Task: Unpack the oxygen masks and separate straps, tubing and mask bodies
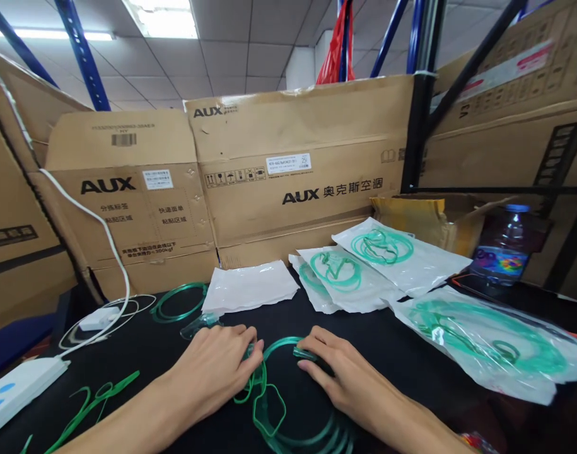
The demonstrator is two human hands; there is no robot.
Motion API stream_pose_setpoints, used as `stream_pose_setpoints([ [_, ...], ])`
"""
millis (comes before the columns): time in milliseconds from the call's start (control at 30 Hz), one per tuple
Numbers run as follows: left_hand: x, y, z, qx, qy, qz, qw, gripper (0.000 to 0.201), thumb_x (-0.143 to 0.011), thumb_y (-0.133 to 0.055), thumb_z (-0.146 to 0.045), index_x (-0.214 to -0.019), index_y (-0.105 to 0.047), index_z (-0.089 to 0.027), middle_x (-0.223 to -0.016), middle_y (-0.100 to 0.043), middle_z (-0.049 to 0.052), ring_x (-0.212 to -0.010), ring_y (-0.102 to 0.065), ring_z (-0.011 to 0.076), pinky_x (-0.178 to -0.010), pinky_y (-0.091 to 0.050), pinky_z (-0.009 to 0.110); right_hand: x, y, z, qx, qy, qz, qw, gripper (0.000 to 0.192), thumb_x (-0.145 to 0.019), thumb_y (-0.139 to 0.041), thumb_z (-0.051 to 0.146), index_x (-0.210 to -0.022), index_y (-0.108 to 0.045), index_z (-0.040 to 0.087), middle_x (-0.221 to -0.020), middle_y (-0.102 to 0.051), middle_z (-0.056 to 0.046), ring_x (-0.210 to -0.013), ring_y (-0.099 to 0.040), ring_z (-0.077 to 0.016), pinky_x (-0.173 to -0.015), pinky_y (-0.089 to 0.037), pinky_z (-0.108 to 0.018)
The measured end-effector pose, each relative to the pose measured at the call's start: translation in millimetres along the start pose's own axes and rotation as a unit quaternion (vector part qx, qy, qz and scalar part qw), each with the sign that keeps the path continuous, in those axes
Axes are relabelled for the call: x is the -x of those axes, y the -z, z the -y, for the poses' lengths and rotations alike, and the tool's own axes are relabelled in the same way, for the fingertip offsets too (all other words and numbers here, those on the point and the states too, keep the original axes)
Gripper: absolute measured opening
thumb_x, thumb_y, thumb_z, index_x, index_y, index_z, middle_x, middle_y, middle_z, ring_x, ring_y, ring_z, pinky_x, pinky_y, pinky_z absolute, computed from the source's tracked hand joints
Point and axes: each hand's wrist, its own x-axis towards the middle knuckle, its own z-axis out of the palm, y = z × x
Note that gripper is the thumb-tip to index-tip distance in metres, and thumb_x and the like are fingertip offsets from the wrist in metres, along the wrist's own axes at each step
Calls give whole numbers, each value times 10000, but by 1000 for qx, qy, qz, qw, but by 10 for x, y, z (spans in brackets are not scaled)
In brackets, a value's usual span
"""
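Observation:
A coil of translucent green tubing (288, 441) lies on the black table in front of me. My left hand (226, 359) is closed, thumb and fingers pinching a part of the tubing near a thin green elastic cord (283, 403). My right hand (333, 362) pinches the tubing's end, a wider green connector (305, 354), between thumb and fingers. Just beyond my left hand lies a clear plastic piece (200, 325), partly hidden by it. Another ring of green tubing (180, 304) rests farther back.
White sheets or pouches (250, 287) lie at the back. On the right are bagged green tubing sets (496, 340) and a bottle (503, 246). Green straps (92, 403), a power strip (23, 391) and a charger with cable (99, 318) sit left. Cardboard boxes (297, 145) wall the back.

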Motion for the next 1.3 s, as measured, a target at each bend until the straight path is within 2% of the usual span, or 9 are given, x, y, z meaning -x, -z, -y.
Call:
stream_pose_setpoints([
  [233, 186, 80, -228, -21, -143, -195, 970, 263, -1038, -424, -347, -1015, -645, -205, -1020, -681, 57, -959, -645, 267, -833, -506, 412, 2, 143, -73, -14, -13, -30, 999, 361, -990, -557, 352, -1341, -624, 303, -1374, -599, -61, -1265, -590, -251, -1095, -476, -381],
  [400, 212, -337, -649, -42, -224, -282, 932, 275, -982, -544, -321, -745, -554, -181, -671, -597, 16, -645, -608, 174, -544, -415, 246, 220, 256, -265, 19, -19, -94, 995, 368, -984, -534, 435, -1310, -668, 331, -1401, -615, -46, -1291, -587, -284, -1122, -467, -452],
  [567, 9, -631, -986, -67, -246, -292, 922, 285, -947, -536, -214, -666, -516, -176, -542, -528, 16, -456, -515, 135, -400, -222, 229, 358, 366, -363, -24, -58, -140, 988, 354, -940, -568, 510, -1081, -789, 273, -1239, -719, -85, -1175, -671, -297, -1035, -545, -403],
  [700, -71, -136, -993, 4, -261, -185, 948, 241, -898, -612, -321, -706, -607, -176, -538, -580, 23, -437, -526, 142, -417, -255, 233, 350, 406, -445, -86, -107, -219, 966, 390, -902, -585, 557, -1022, -781, 241, -1152, -752, -96, -1061, -720, -281, -990, -569, -359],
  [767, -133, 255, -851, 77, -196, -108, 972, 224, -853, -652, -377, -744, -661, -181, -547, -613, 20, -434, -525, 151, -427, -258, 256, 351, 397, -521, -94, -119, -231, 961, 406, -873, -605, 582, -1008, -776, 240, -1125, -760, -94, -1019, -732, -282, -976, -577, -356],
  [867, -295, 768, -453, 274, -118, -41, 953, 254, -884, -598, -378, -741, -689, -189, -585, -645, -6, -473, -518, 107, -454, -278, 242, 369, 359, -641, -77, -111, -232, 963, 404, -849, -624, 598, -999, -774, 254, -1113, -762, -80, -1003, -733, -273, -931, -598, -321],
  [1033, -504, 1178, 423, 392, -41, 15, 919, 334, -863, -630, -469, -762, -712, -161, -684, -648, -6, -506, -354, 82, -478, -236, 237, 397, 286, -731, -39, -96, -227, 968, 395, -864, -616, 599, -1033, -767, 275, -1127, -755, -58, -1041, -719, -261, -970, -578, -313],
  [1133, -478, 1279, 925, 359, 30, -16, 933, 400, -861, -613, -544, -854, -719, -158, -747, -642, 1, -510, -338, 79, -480, -230, 225, 397, 264, -720, -26, -96, -226, 969, 403, -878, -598, 608, -1039, -765, 279, -1139, -751, -55, -1047, -717, -262, -970, -580, -323],
  [1300, -366, 1233, 1552, 134, 145, -109, 974, 505, -924, -480, -586, -877, -716, -142, -732, -654, 32, -618, -519, 142, -601, -384, 242, 401, 255, -707, -11, -94, -210, 973, 391, -921, -564, 582, -1102, -739, 284, -1204, -729, -48, -1084, -702, -251, -963, -581, -311],
])
